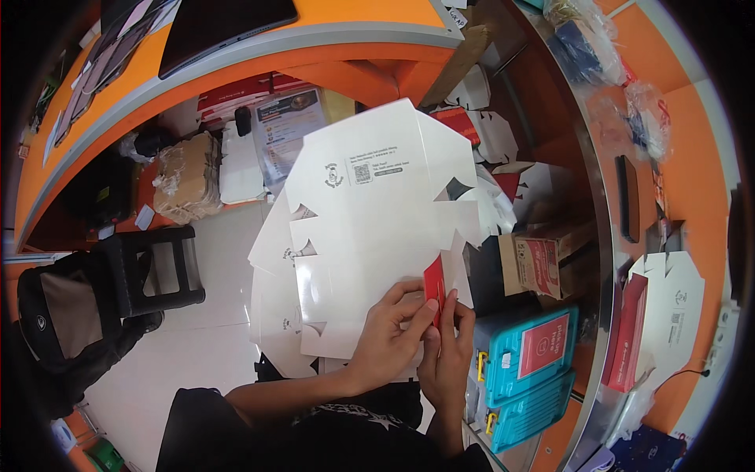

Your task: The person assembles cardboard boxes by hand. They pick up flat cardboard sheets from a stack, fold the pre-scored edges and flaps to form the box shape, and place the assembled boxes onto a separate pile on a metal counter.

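A flat white die-cut box blank (377, 212) lies before me on a stack of similar blanks (271, 259), its printing facing up. At its near right corner a flap is folded up and shows a red underside (435, 291). My left hand (399, 318) pinches this red flap between thumb and fingers. From the other side my right hand (447, 334) grips the same flap, its thumb and fingertips pressed against it. Both hands nearly touch each other.
Right of the blanks stand a brown carton (535, 263) and a teal-lidded plastic box (527, 354). Folded red-and-white box blanks (653, 330) rest on the right shelf. An orange desk (346, 23) spans the far side. A black stool (153, 271) and a backpack (63, 307) are at left.
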Available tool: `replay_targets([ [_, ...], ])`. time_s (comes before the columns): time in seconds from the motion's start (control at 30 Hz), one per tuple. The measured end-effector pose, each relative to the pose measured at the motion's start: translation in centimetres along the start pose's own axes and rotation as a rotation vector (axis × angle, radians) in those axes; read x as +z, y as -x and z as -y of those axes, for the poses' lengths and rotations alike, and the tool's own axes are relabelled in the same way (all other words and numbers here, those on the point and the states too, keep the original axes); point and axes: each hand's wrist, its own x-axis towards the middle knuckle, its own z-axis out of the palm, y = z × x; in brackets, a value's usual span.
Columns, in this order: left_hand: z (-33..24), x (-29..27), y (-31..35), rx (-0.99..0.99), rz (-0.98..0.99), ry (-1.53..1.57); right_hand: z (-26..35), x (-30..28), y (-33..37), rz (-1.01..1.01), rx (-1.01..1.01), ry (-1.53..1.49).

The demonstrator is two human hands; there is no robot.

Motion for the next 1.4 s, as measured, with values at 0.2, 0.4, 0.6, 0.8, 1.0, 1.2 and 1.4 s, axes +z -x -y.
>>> replay_targets([
  [0.2,0.7,-0.8,-0.2,-0.014,0.074,-0.23,-4.3,-2.6,-2.0,0.248,-0.131,-0.284],
  [0.4,1.9,0.2,1.0,-0.165,0.239,-0.386,-7.5,-2.2,-6.7,-0.192,0.379,-0.705],
  [0.6,5.6,-0.2,0.7,-0.145,0.205,-0.51,-4.1,-2.6,-6.0,-0.084,0.241,-0.151],
  [0.8,6.3,-0.3,0.2,-0.079,0.158,-0.528,-2.8,-1.9,-4.3,-0.026,0.39,-0.243],
  [1.0,6.1,0.1,0.1,-0.138,0.174,-0.452,-4.0,-1.6,-4.1,-0.055,0.378,-0.299],
  [1.2,7.2,-0.8,0.5,0.028,0.169,-0.499,-1.6,0.2,-3.1,-0.098,0.322,-0.179],
  [1.4,6.8,-1.6,-0.1,0.018,0.209,-0.483,-2.7,2.3,-2.2,-0.109,0.207,-0.069],
])
